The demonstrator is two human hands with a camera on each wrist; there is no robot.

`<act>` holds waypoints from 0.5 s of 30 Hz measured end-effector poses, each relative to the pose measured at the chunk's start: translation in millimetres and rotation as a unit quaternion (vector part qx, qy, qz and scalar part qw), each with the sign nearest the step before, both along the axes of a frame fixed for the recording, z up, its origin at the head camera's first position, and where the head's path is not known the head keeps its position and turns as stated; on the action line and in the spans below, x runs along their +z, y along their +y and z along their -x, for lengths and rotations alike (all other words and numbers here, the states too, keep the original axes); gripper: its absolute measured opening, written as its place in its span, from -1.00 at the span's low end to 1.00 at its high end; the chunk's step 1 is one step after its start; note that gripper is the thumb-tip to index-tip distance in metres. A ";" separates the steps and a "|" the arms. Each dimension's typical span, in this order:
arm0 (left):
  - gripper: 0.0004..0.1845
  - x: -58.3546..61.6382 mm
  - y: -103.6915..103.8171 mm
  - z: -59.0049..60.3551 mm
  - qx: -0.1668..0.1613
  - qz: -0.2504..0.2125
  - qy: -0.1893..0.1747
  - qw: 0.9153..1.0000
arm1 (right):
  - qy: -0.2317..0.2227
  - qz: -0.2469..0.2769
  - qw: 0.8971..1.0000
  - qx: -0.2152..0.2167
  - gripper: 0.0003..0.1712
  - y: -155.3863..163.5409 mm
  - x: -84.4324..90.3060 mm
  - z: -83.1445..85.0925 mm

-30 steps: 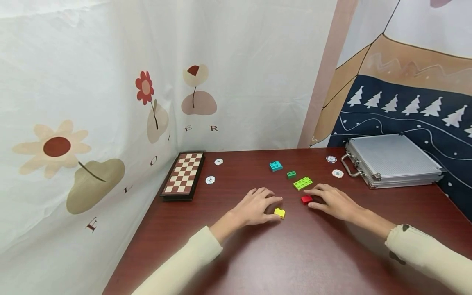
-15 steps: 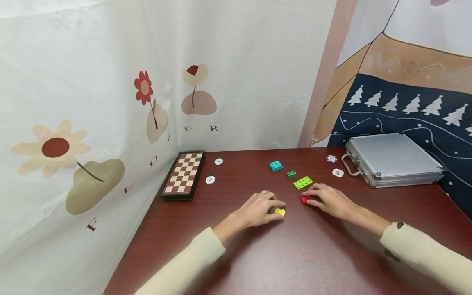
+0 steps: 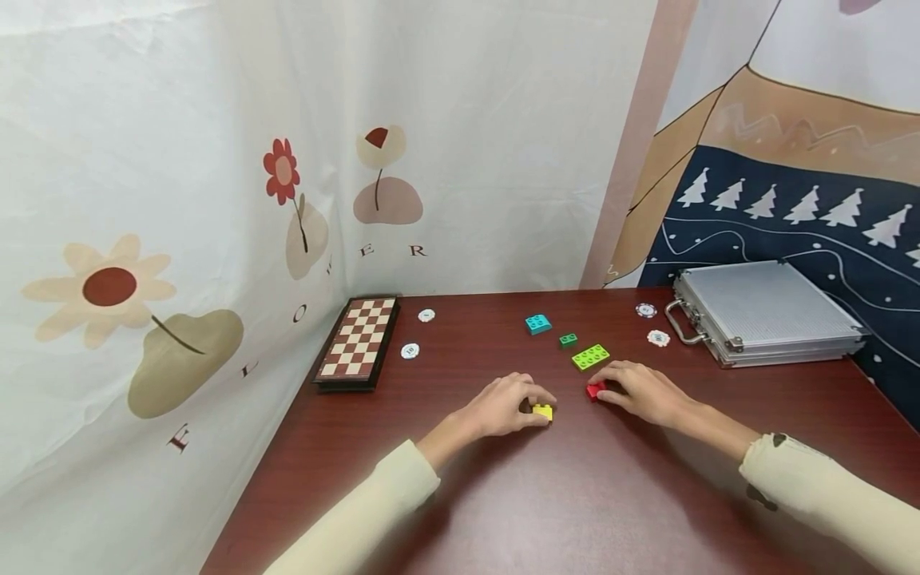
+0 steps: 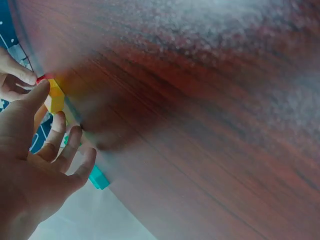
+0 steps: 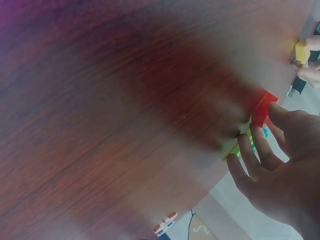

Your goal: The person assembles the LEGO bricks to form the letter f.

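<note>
1. Head view: the left hand (image 3: 497, 407) pinches a yellow brick (image 3: 544, 412) between thumb and index finger, the gap only as wide as the brick; its other fingers spread loosely in the left wrist view.
2. The right hand (image 3: 650, 394) pinches a red brick (image 3: 593, 390) the same way, low over the brown table (image 3: 561, 503). The two bricks are near each other, apart; whether either touches the tabletop I cannot tell.
3. Just beyond the red brick lies a lime brick (image 3: 591, 357), then a small green brick (image 3: 568, 340), then a blue brick (image 3: 537, 323).
4. A checkered board (image 3: 358, 335) lies far left, a silver case (image 3: 772, 307) far right.
</note>
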State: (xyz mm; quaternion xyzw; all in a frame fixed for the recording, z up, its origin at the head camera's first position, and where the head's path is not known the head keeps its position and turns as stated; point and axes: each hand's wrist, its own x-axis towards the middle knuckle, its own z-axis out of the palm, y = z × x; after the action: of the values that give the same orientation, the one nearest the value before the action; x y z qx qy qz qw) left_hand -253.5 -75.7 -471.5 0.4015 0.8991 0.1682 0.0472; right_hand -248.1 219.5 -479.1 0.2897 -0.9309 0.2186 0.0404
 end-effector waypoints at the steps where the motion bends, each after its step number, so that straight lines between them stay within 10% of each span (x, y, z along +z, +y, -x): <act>1: -0.68 -0.1 0.1 0.6 0.000 -0.003 -0.003 1.000 | -0.001 0.001 1.000 -0.001 -0.77 0.0 0.0 -0.4; 15: -0.67 -2.1 -0.4 9.4 0.063 -0.021 -0.005 0.998 | 0.013 0.020 1.000 -0.009 -0.70 -0.5 -4.8 -3.5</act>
State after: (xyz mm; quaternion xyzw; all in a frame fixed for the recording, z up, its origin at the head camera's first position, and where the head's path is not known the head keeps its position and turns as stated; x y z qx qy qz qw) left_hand -262.9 -76.1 -473.6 0.3440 0.9186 0.1921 0.0322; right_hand -244.6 219.0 -483.9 0.2833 -0.9284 0.2330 0.0598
